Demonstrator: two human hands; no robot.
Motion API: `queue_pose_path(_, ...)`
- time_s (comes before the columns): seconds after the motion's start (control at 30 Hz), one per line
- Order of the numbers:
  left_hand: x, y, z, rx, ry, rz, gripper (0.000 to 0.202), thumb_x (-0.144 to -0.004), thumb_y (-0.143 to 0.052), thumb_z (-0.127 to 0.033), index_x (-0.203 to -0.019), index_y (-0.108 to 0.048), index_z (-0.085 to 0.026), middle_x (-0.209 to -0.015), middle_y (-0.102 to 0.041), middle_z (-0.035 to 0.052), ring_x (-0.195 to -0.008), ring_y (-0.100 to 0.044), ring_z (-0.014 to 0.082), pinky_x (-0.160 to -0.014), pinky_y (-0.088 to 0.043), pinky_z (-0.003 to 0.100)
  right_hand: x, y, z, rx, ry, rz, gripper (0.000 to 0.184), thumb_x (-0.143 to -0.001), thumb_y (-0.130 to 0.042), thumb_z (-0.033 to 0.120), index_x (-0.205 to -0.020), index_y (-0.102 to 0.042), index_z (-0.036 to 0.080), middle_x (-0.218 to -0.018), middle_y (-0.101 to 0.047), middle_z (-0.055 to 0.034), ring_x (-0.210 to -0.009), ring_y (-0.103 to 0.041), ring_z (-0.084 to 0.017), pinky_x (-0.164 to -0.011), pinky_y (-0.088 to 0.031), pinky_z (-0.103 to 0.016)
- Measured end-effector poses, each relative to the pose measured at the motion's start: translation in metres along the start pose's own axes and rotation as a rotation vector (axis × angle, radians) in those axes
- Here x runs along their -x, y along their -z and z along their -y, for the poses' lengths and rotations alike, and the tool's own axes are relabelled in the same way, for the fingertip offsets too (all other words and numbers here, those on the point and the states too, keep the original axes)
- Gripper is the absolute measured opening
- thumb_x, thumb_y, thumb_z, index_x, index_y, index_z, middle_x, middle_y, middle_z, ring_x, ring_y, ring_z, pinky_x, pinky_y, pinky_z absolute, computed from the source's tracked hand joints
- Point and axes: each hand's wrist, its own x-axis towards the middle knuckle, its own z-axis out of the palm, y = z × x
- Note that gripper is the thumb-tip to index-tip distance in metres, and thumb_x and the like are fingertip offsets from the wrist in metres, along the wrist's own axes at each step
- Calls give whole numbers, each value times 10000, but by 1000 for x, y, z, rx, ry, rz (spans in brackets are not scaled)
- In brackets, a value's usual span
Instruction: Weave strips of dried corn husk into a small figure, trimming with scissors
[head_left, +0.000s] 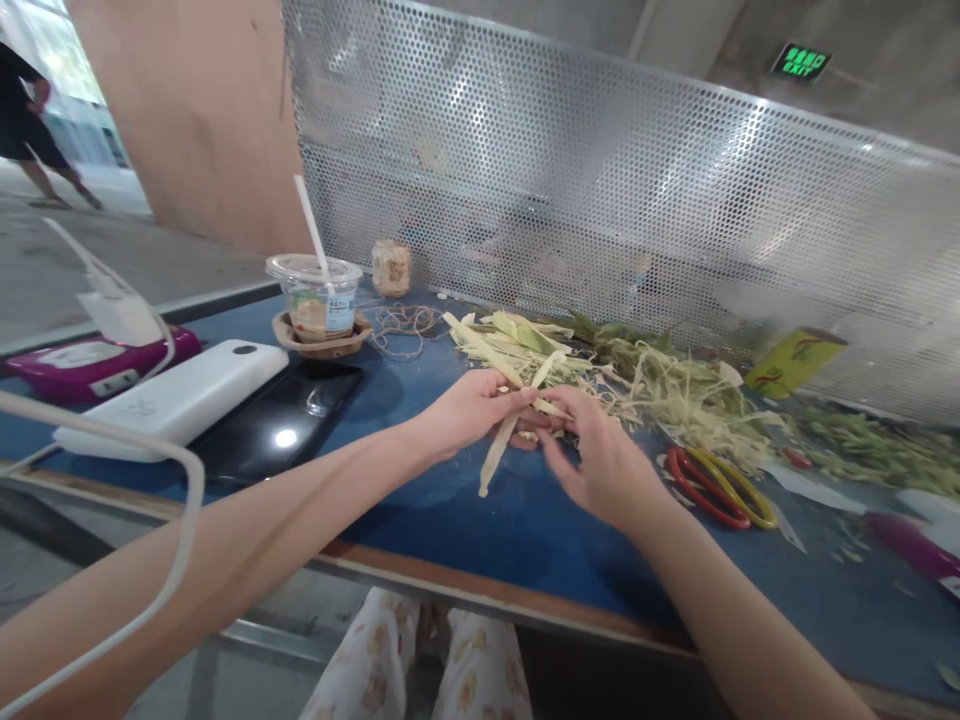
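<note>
Pale yellow-green leaf strips (493, 462), like dried husk, cross between my hands above the blue table. My left hand (491, 408) pinches them between thumb and fingers, and one strip hangs down below it. From the right, my right hand (592, 445) bends its fingers round the other end of the strips, its thumb apart and lower. Parts of the fingers hide each other where the strips cross. Just behind the hands lies a heap of similar pale strips (517, 335).
Right of my hands lie red-and-yellow-handled scissors (724, 488) and more shredded leaves (682, 390). At left are a lidded cup with a straw (321, 300), a black phone (281, 420), a white power bank (180, 395) and a cable (193, 510). A perforated metal screen (562, 180) stands behind.
</note>
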Motion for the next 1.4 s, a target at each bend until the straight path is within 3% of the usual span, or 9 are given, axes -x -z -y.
queue_pose_path(0.1, 3, 1, -4, 48, 35, 7, 141, -785, -561, -228, -765, -610, -97, -727, -689, 58, -645, -637, 121, -651, -522, 264, 0, -2, 2, 199, 163, 10, 375, -759, -438, 96, -1121, -465, 189, -955, -456, -114, -885, -489, -221, -735, -465, -354)
queue_pose_path(0.37, 8, -2, -9, 39, -44, 57, 159, -793, -545, -205, -807, -654, -90, -765, -694, 67, -780, -636, 125, -734, -472, 220, -2, -6, 3, 272, 189, -39, 275, -777, -516, 205, -1015, -623, 292, -958, -362, -92, -916, -411, -238, -753, -452, -408)
queue_pose_path(0.63, 5, -4, -7, -5, -171, -2, 135, -715, -630, -215, -792, -636, -105, -639, -650, -3, -580, -570, 74, -610, -454, 196, -5, 2, 7, -272, 28, -232, 145, -791, -526, 163, -855, -628, 244, -826, -498, -38, -826, -519, -166, -734, -460, -319)
queue_pose_path(0.83, 5, -5, -3, -48, -187, -127, 259, -668, -671, -237, -890, -586, -135, -679, -667, -8, -657, -610, 111, -633, -475, 226, -11, 1, 11, -740, -416, -309, 41, -777, -534, 233, -779, -523, 193, -683, -577, 1, -596, -541, -108, -549, -451, -238)
queue_pose_path(0.97, 4, -5, -2, -163, -272, -170, 291, -628, -699, -238, -880, -608, -126, -663, -668, -16, -657, -610, 124, -631, -467, 230, -13, -3, 4, -984, -577, -288, 224, -722, -606, 286, -767, -407, 193, -494, -504, 73, -420, -429, -61, -410, -351, -176)
queue_pose_path(1.13, 3, -5, 1, -115, -251, -149, 272, -588, -717, -167, -839, -619, -128, -650, -676, -21, -617, -610, 108, -609, -460, 216, -15, -3, 1, -946, -653, -247, 349, -694, -634, 307, -741, -302, 213, -404, -472, 106, -340, -361, -47, -348, -269, -151)
queue_pose_path(1.27, 0, -1, 4, -14, -198, -150, 245, -593, -717, -164, -813, -617, -123, -609, -659, -17, -577, -598, 96, -551, -446, 200, -14, 2, 3, -869, -569, -190, 224, -760, -555, 262, -768, -339, 205, -497, -540, 72, -398, -446, -59, -414, -358, -177)
queue_pose_path(1.37, -2, 4, 3, 83, -129, -201, 244, -592, -723, -174, -807, -627, -107, -641, -662, 8, -553, -585, 85, -528, -442, 199, -12, 10, 1, -955, -432, -33, 27, -820, -423, 195, -844, -410, 195, -719, -623, 2, -508, -531, -81, -478, -411, -213)
queue_pose_path(1.4, -2, 6, 2, 105, -100, -207, 239, -594, -723, -173, -802, -631, -100, -651, -665, 21, -557, -587, 87, -531, -444, 202, -12, 13, -1, -973, -394, 23, 74, -824, -392, 170, -869, -448, 187, -795, -631, -23, -569, -559, -93, -505, -425, -224)
